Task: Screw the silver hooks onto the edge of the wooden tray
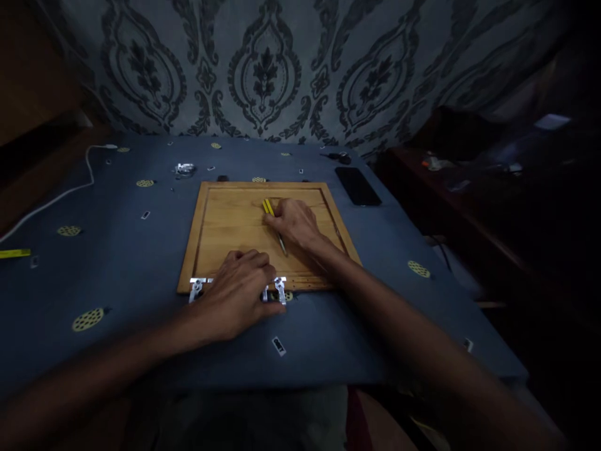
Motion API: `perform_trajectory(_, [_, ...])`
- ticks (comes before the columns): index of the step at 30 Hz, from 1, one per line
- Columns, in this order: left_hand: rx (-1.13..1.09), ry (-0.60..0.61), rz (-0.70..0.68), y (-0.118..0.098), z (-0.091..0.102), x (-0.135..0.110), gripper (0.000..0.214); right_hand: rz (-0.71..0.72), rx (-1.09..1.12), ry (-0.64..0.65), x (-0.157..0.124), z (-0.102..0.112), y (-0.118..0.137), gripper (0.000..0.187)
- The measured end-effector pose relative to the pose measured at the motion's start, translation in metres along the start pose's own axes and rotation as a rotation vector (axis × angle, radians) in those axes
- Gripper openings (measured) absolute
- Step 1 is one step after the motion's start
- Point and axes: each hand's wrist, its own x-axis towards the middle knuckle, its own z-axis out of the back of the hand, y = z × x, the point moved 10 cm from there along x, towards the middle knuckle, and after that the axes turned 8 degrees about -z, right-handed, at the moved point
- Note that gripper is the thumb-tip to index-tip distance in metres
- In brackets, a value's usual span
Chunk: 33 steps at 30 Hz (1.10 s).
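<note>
A framed wooden panel [235, 216] lies flat on the table, its near edge towards me. Along that edge sit silver metal hinges [197, 287], one to each side of my left hand [239, 291]. The fingers of this hand are curled down at the panel's edge and its thumb lies beside the right-hand hinge [280, 289]; the hand covers what is beneath. Over the middle of the panel, my right hand [295, 220] is closed around a screwdriver [268, 207] with a yellow and dark handle. Its thin metal shaft slants down towards me over the wood.
Beyond the panel's right corner lies a black phone [357, 186]. More metal hardware [184, 169] rests at the back left. A white cable [89, 169] runs along the left side, near a yellow object [15, 254]. The blue patterned tablecloth [117, 250] meets a patterned wall [263, 69].
</note>
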Motion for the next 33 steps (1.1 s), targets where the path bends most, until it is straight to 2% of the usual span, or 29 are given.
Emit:
perform_trajectory(3, [0.007,-0.012,-0.017,-0.001,0.001,0.0,0.031,0.02,0.143,-0.048,-0.002,0.014,-0.008,0.026])
perform_trajectory(6, [0.012,-0.008,-0.013,-0.002,0.001,0.0,0.031,0.037,0.293,-0.126,-0.017,0.038,-0.018,0.026])
perform_trajectory(8, [0.004,-0.008,-0.008,-0.001,0.001,0.0,0.031,0.066,0.407,-0.153,-0.036,0.053,-0.022,0.025])
perform_trajectory(10, [-0.01,-0.015,-0.008,-0.001,0.001,0.0,0.031,0.189,0.699,-0.214,-0.062,0.073,-0.021,0.022])
perform_trajectory(12, [-0.017,-0.014,-0.007,-0.001,0.001,-0.001,0.032,0.278,0.795,-0.295,-0.089,0.086,-0.02,0.02])
perform_trajectory(15, [-0.014,-0.008,0.002,0.0,0.0,-0.001,0.033,0.325,0.86,-0.327,-0.116,0.087,-0.017,0.022])
perform_trajectory(18, [-0.017,-0.009,0.003,0.001,0.0,-0.001,0.033,0.343,0.86,-0.326,-0.127,0.083,-0.014,0.022])
perform_trajectory(24, [-0.031,-0.02,-0.011,0.0,0.0,-0.001,0.033,0.361,0.746,-0.31,-0.131,0.081,-0.013,0.015])
perform_trajectory(30, [-0.026,-0.047,-0.031,0.0,-0.001,-0.002,0.033,0.354,0.652,-0.253,-0.131,0.072,-0.016,0.016])
perform_trajectory(33, [-0.026,-0.022,-0.017,0.0,-0.002,-0.001,0.033,0.348,0.625,-0.236,-0.131,0.069,-0.016,0.016])
